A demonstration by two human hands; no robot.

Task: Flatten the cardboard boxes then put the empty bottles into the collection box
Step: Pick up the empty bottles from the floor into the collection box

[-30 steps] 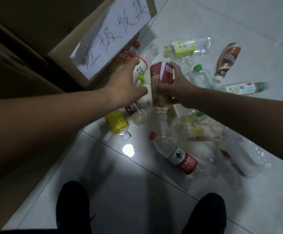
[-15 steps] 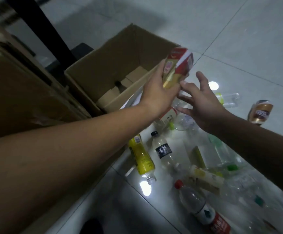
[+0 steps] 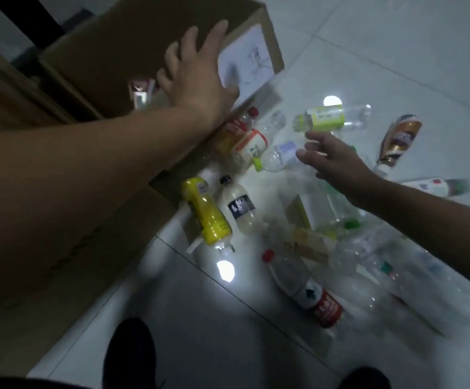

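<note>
The open cardboard collection box stands at the upper left, with a white handwritten paper label on its near flap. A red-and-white labelled bottle shows blurred inside the box. My left hand hovers over the box's opening, fingers spread and holding nothing. My right hand reaches with straight fingers toward a clear bottle with a green cap on the floor. Several empty bottles lie scattered on the tiles, among them a yellow bottle, a black-capped bottle and a red-capped bottle.
Flattened cardboard lies along the left. A brown bottle and a green-labelled bottle lie farther back on the tiled floor. My two dark shoes are at the bottom edge. Clear crushed bottles crowd the right.
My left hand took the red-and-white bottle from my right hand, lifted it over the box and let it go inside. My right hand has dropped back toward the bottles on the floor.
</note>
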